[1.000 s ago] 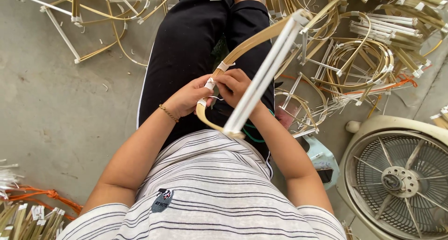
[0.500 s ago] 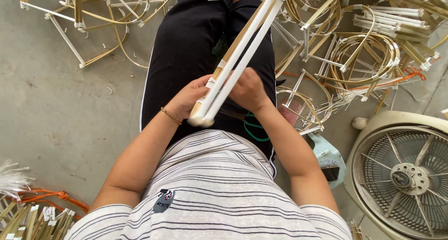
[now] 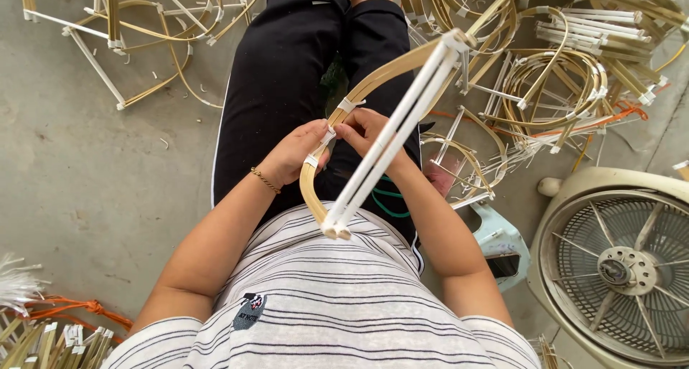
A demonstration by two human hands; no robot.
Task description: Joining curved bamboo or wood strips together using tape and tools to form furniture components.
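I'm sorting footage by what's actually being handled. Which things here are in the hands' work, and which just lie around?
In hand:
- bow-shaped bamboo frame, with white straight bars
- white tape wrap on its curved strip
- left hand, right hand, pinching at the wrap

Lying about:
- pile of finished frames
- floor fan
- small plastic stool
- loose frames

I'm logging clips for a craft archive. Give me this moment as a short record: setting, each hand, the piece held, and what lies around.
Setting: person seated above a concrete floor, seen from overhead
Left hand: pinches the bamboo bow at a white tape wrap
Right hand: fingers on the bow, just beside the left hand
Piece: curved bamboo bow joined to white rods, which run diagonally toward the chest
Wrist: gold bracelet on the left
Around: pile of finished frames upper right, fan lower right, more frames upper left
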